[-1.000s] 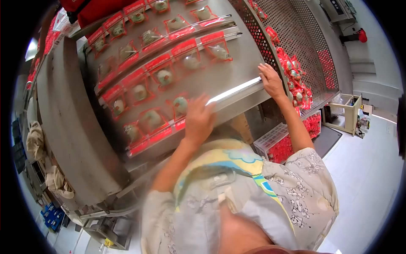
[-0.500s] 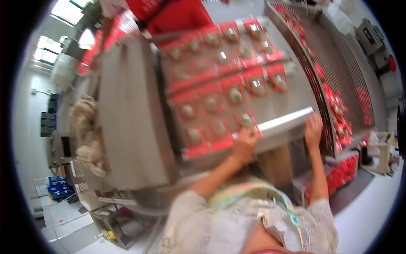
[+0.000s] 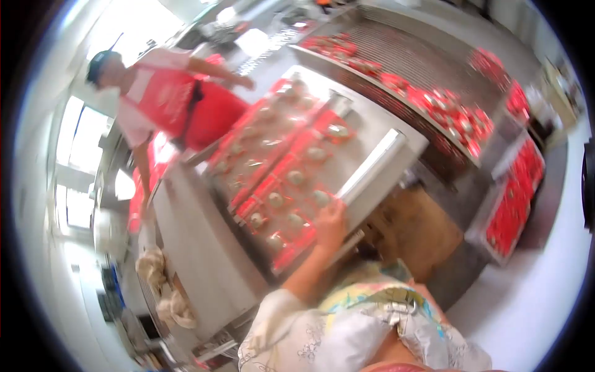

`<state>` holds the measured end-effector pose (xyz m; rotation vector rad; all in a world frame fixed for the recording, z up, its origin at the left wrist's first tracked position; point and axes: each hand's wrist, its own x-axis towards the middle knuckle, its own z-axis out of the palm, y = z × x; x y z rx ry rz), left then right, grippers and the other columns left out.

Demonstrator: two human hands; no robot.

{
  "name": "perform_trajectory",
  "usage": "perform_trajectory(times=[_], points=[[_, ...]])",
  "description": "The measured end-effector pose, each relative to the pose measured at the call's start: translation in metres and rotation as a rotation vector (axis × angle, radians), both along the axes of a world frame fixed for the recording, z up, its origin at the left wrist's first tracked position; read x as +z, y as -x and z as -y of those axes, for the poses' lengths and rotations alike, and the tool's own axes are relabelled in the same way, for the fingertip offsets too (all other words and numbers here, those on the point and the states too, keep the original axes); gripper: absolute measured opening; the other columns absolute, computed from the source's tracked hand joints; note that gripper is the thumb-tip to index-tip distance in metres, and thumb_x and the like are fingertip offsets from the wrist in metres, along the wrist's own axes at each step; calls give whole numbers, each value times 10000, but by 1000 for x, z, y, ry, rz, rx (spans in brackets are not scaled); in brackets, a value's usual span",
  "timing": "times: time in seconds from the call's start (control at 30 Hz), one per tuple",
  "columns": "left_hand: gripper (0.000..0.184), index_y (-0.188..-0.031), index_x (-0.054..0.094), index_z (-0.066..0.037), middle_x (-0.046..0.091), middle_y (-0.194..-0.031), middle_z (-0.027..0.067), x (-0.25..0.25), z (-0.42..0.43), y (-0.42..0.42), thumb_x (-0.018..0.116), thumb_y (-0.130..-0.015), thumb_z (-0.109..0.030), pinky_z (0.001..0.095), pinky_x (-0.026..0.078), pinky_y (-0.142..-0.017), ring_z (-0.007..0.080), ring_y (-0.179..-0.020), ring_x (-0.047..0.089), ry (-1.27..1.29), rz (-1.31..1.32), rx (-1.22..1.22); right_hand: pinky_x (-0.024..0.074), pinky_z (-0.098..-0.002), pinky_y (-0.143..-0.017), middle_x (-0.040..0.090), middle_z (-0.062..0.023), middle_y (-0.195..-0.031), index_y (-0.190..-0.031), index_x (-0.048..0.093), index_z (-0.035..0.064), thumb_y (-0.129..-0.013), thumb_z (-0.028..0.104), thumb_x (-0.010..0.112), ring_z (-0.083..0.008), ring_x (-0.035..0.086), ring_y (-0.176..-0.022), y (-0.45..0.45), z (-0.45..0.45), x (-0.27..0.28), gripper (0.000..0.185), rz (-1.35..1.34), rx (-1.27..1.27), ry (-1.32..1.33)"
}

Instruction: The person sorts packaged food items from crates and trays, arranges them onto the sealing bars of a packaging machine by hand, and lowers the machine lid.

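My left hand (image 3: 331,223) is at the front edge of the metal work surface (image 3: 406,146). Its fingers are curled at the edge of a red-and-clear plastic packet (image 3: 321,198) with a pale, roundish item inside; motion blurs the fingertips. Rows of similar packets (image 3: 276,199) lie flat beyond and to the left of this hand. A pale sealing bar (image 3: 372,164) runs along the surface to its right. My right hand is out of sight; only a bit of that arm shows beside my apron.
A co-worker in a red apron (image 3: 158,102) stands across at the left, beside a large metal lid (image 3: 201,239). A mesh-bottomed metal trough (image 3: 396,46) holds loose red packets. At right stands a bin (image 3: 480,239) of red packets; cardboard (image 3: 427,229) lies below.
My view has swung, so the work surface now appears tilted and the co-worker shows more fully. My left hand stays at the packet. My right hand has left the bar's end and gone from view.
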<state>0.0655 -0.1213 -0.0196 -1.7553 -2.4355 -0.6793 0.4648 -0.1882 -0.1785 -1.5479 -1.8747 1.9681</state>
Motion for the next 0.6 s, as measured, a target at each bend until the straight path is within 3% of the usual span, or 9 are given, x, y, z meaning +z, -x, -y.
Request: perform_trajectory(times=[0.07, 0.1, 0.13, 0.17, 0.23, 0.27, 0.3, 0.53, 0.6], points=[[419, -1163, 565, -87, 596, -1045, 196, 5, 3, -1, 625, -751, -131, 483, 463, -814, 374, -956, 568, 9, -110, -78, 504, -434, -776, 662, -217, -942, -897, 693, 91, -963, 385, 336, -326, 658, -864, -9, 0, 45, 468, 298, 432, -344], [428, -1172, 559, -62, 591, -1101, 219, 8, 1, 0, 621, -758, -147, 499, 439, -866, 394, -987, 560, -19, -200, -144, 514, -417, -717, 678, -172, -850, -840, 685, 71, -934, 346, 399, -307, 663, -815, -16, 12, 56, 407, 219, 218, -352], [465, -1198, 546, -23, 573, -1180, 228, -21, 4, 17, 623, -774, -197, 508, 413, -906, 402, -1023, 553, -25, -265, -218, 501, -392, -630, 668, -144, -771, -803, 661, 54, -913, 305, 472, -264, 649, -717, -22, 21, 90, 333, -33, -244, -215], [469, -1201, 555, -8, 582, -1172, 232, -29, 6, 23, 623, -792, -227, 494, 430, -886, 393, -1020, 565, 55, -352, -233, 499, -339, -652, 669, -91, -744, -867, 682, 48, -890, 275, 575, -162, 616, -698, -37, 30, 97, 252, 111, -329, -246], [410, -1153, 591, 11, 608, -1144, 226, -6, 2, -3, 645, -819, -221, 438, 481, -886, 349, -1027, 599, 318, -599, -108, 480, -318, -680, 655, -81, -799, -948, 663, 34, -910, 258, 587, -113, 578, -760, -63, 61, 100, 239, 43, -704, -306], [408, -1153, 590, 13, 607, -1144, 225, -7, -4, -12, 643, -822, -219, 438, 481, -885, 348, -1027, 598, 339, -697, -110, 480, -315, -683, 656, -90, -832, -969, 649, 20, -919, 270, 581, -121, 586, -773, -71, 71, 138, 263, 93, -873, -402], [406, -1153, 590, 14, 607, -1144, 223, -11, -6, -18, 642, -825, -217, 437, 482, -883, 347, -1026, 598, 271, -732, -144, 442, -320, -583, 597, -91, -698, -873, 613, 16, -906, 264, 592, -110, 524, -647, -81, 89, 145, 251, 104, -1055, -592], [391, -1154, 585, 23, 605, -1143, 215, -58, -24, -48, 633, -842, -207, 433, 484, -874, 341, -1026, 596, -17, -623, -364, 488, -333, -651, 628, -85, -845, -931, 619, 49, -881, 170, 618, -171, 627, -757, -160, 263, 183, 131, 678, -1904, -993], [385, -1155, 584, 27, 605, -1143, 212, -66, -23, -51, 630, -849, -203, 432, 485, -870, 339, -1025, 595, -37, -524, -417, 492, -337, -689, 643, -93, -835, -940, 612, 25, -854, 173, 650, -181, 625, -783, -189, 349, 130, 176, 1072, -2003, -827]])
